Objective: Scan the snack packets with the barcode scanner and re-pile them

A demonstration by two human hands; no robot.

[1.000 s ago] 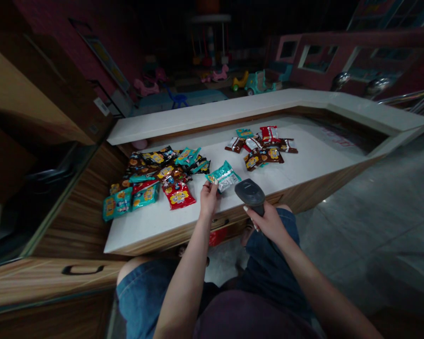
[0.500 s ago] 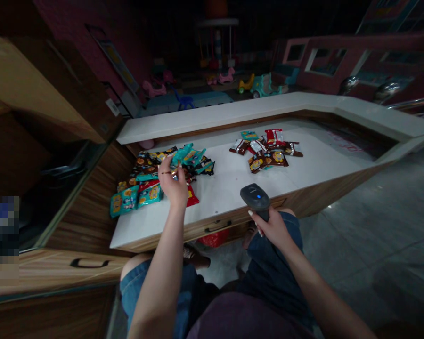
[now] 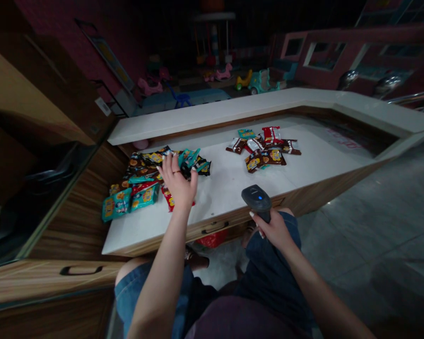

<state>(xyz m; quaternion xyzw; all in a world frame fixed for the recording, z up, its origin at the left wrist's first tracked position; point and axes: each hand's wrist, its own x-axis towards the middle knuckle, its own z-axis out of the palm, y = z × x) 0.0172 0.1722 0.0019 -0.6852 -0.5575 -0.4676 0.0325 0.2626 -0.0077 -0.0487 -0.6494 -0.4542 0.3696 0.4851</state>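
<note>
My left hand (image 3: pixel 178 183) rests over a heap of snack packets (image 3: pixel 144 188), fingers apart, with teal and black packets just beyond the fingertips. The heap mixes teal, red and dark wrappers and lies partly under the hand. My right hand (image 3: pixel 273 230) stays near the counter's front edge, shut around a black handheld barcode scanner (image 3: pixel 256 197) with a small blue light on top. A smaller group of brown and red packets (image 3: pixel 265 150) lies farther right on the white counter (image 3: pixel 226 186), out of reach of neither hand's fingers.
A raised white counter rim (image 3: pixel 233 106) runs along the far side. Below the front edge are wooden drawers with a dark handle (image 3: pixel 212 228), and a red bag (image 3: pixel 214 240) sits lower down. Toy ride-ons (image 3: pixel 261 82) stand on the floor beyond. A wooden cabinet (image 3: pixel 38 84) looms left.
My left hand has moved left from the open counter onto the heap, and the teal packet it held a second ago no longer shows in it. The scanner stays in my right hand.
</note>
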